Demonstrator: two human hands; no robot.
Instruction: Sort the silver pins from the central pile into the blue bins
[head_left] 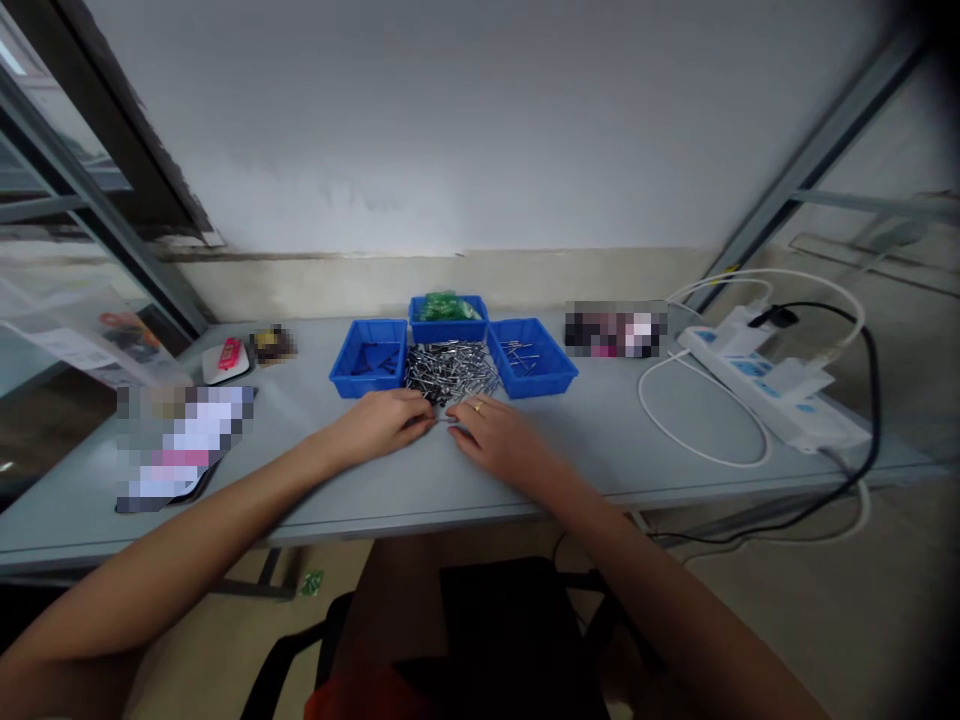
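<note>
Grey worktop (660, 470) against a plain wall. Pile of small metal pins (450, 370), centre, between two blue trays (370, 357) (534, 356). Left hand (384, 422) and right hand (499, 437) rest curled, fingertips touching the pile's near edge; grip cannot be told. Best picked singly, unhurried.

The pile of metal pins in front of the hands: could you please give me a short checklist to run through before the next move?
1. Pile of metal pins within reach of both hands: ok.
2. Left hand at the pile's near edge: ok.
3. Right hand at the near edge, ring on a finger: ok.
4. Whether either hand holds a pin: cannot tell.
5. Left blue tray and right blue tray flank the pile, each with a few pins: ok.
6. White cable lies apart from the hands: ok.
</note>
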